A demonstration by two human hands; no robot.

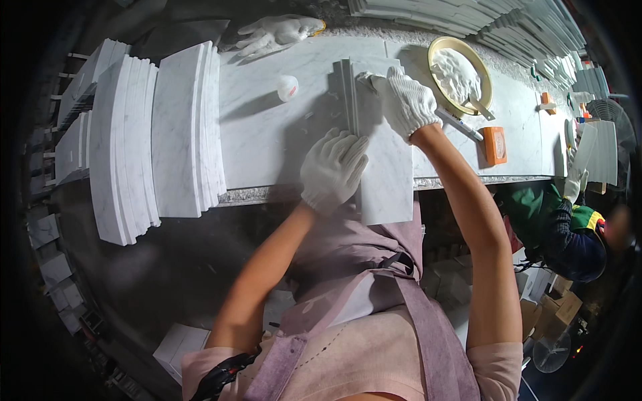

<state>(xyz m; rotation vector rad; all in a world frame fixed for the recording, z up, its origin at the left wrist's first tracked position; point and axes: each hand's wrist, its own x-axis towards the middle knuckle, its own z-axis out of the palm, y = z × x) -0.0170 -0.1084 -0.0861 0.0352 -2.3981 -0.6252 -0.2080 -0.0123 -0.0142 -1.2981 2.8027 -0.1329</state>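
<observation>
My left hand [334,167], in a white knit glove, lies with its fingers stretched out along the left side of a white marble tile [388,180]. The tile rests lengthwise on the worktable, and its near end juts past the front edge. My right hand [406,100], also gloved, is closed over the far part of the tile. From its fingers a small scraper [366,80] with a greyish blade reaches to the left; its grip is mostly hidden. Thin marble strips [350,93] stand along the tile's left side.
A yellow bowl [491,87] of white paste with a spatula stands at the far right, near a marker [461,125] and an orange box [495,146]. A white bottle [287,87] and spare gloves [274,35] lie left. Stacked tiles [187,134] flank the left. A co-worker [568,227] is at right.
</observation>
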